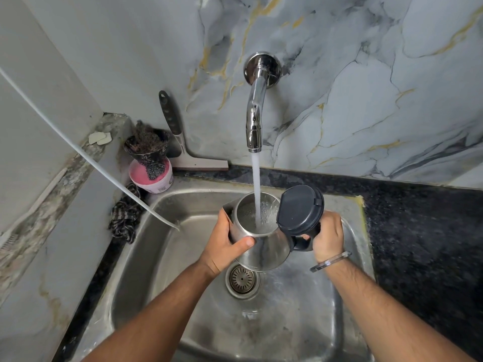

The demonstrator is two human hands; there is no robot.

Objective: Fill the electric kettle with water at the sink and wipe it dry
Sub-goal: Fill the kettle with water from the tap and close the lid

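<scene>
Resting in both hands' grip: kettle

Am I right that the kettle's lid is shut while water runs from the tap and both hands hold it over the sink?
Not quite: the head view shows the kettle lid flipped open, with the tap stream falling inside. The left hand and right hand do hold it over the sink.

A home kitchen: a steel sink set in a dark speckled stone tabletop, a chrome tap on the marble-patterned wall behind it, and, left of the tap, a squeegee, a pink soap tub and a scrubber.
</scene>
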